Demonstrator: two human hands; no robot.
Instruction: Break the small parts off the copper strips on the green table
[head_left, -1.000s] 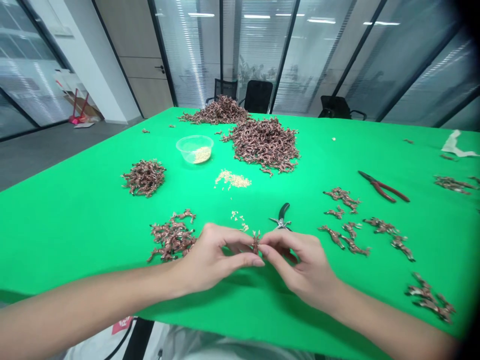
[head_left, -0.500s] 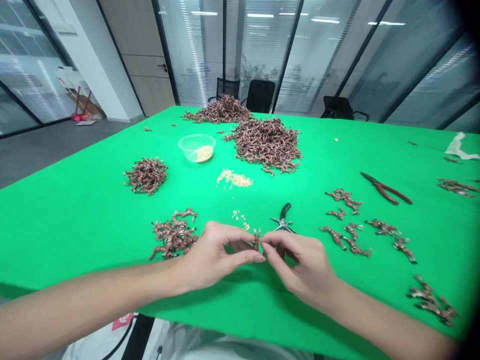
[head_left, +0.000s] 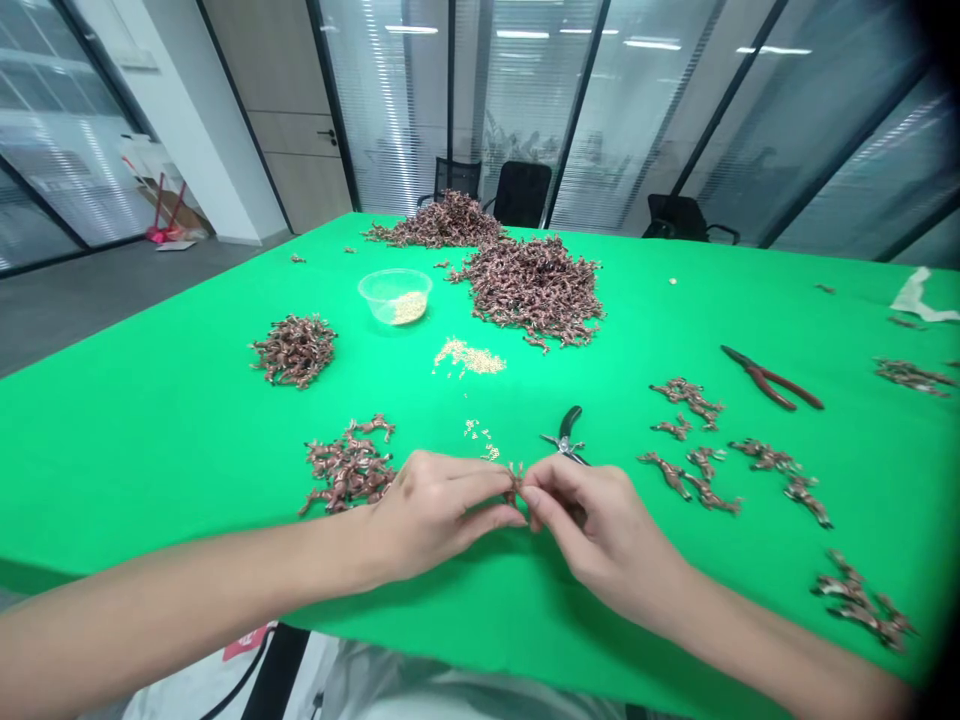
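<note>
- The left hand (head_left: 442, 510) is near the middle of the surface's (head_left: 187, 440) near edge, its grip clamped on a small brown figurine (head_left: 514, 486).
- The right hand (head_left: 604, 515) meets it from the other side, the tips of its grip together at the figurine; what exactly they pinch is hidden.
- The held figurine is above the surface, toward the near edge, between both sets of fingertips, partly covered by them.
- Just beyond the right hand lie small pliers (head_left: 568, 435) with a black handle, partly hidden by that hand.
- A loose cluster of brown figurines (head_left: 349, 468) lies just beyond the left hand; a compact heap (head_left: 294, 350) sits farther toward the left edge.
- Pale small bits (head_left: 471, 357) are scattered between the hands and the far edge, near a clear bowl (head_left: 394, 297) holding more.
- Two big figurine piles stand toward the far edge, one (head_left: 536, 290) nearer, the other (head_left: 450, 220) close to that edge.
- Red-handled pliers (head_left: 772, 378) lie toward the right, beyond scattered figurines (head_left: 705, 462).
</note>
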